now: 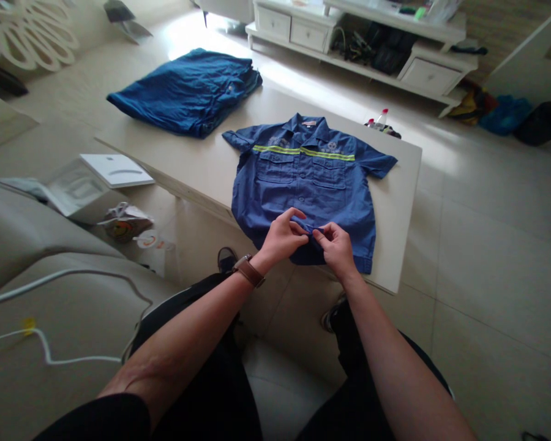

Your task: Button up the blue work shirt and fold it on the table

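Note:
A blue short-sleeved work shirt [275,196] lies front up on a cream table [395,239], its collar pointing away from me. A yellow reflective stripe crosses its chest above two flap pockets, and buttons run down the middle. At the lower front, my left hand [284,236] pinches the edge of the placket, with a brown-strapped watch on that wrist. Right beside it, my right hand [335,245] grips the same bit of cloth between thumb and fingers. Whether a button sits between the fingertips is hidden.
Folded blue clothing [188,92] lies at the table's far left. A white box [117,170] and a crumpled bag [126,220] are left of the table. Bottles with red caps [382,118] show past its far edge. A white TV cabinet [362,61] stands behind.

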Available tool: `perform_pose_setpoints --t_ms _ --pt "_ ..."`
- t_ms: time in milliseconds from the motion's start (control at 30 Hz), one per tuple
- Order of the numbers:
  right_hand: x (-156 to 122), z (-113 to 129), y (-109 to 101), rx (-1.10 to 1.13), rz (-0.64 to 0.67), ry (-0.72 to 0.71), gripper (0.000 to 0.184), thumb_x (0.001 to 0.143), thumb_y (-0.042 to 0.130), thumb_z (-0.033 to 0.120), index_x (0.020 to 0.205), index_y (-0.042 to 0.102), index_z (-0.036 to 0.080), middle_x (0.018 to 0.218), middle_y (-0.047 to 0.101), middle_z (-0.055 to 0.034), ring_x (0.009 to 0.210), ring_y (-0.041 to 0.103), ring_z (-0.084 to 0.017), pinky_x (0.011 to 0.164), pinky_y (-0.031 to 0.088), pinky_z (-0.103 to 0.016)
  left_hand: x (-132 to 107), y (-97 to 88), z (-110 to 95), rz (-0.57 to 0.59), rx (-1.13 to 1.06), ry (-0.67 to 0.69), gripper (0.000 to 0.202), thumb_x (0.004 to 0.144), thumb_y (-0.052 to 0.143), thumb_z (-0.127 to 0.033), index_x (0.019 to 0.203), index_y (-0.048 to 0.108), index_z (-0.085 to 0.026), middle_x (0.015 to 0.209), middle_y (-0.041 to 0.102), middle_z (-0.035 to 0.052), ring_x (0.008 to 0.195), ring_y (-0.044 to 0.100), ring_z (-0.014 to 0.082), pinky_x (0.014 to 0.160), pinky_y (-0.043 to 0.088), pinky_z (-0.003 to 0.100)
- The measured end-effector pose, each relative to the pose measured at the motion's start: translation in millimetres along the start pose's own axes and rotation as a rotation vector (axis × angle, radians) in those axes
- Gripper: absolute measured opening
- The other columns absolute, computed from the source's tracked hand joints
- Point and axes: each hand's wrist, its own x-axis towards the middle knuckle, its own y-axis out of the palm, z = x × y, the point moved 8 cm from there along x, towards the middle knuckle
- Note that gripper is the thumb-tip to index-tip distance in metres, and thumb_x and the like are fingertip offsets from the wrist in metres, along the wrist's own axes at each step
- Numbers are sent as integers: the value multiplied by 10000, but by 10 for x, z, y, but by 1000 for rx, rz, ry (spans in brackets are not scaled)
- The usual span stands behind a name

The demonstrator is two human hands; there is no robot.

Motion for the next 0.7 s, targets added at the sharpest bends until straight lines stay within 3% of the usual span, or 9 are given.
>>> perform_pose_setpoints --t_ms 167,300,433,700 --pt "-3 69 16 28 -18 -24 430 739 770 593 749 547 225 676 558 28 633 510 -146 603 414 -274 21 -36 8 -14 -53 -2 418 646 711 -75 1042 623 -177 712 724 -11 598 646 103 555 450 175" --pt "-11 154 114 -17 98 -33 374 720 811 527 798 633 208 801 669 -17 716 600 -178 676 478 -296 48 -131 33 -79 -42 -8 392 639 743 -98 1002 619 -178 727 737 -1 618 659 107 576 465 178" --pt "-6 222 105 -45 103 -72 274 767 764 459 802 661 208 821 692 -16 724 610 -177 698 475 -301 75 -158 52 -84 -58 -24 384 643 733 -100 1001 621 -183 715 734 -8 611 658 106 571 459 177" --pt "56 94 106 83 115 -42 250 723 784 431 783 660 221 743 664 2 691 588 -175 674 461 -301 42 -135 -46 -84 -7 48 387 663 666 -42 1007 603 -208 706 691 -42 621 633 89 595 449 169"
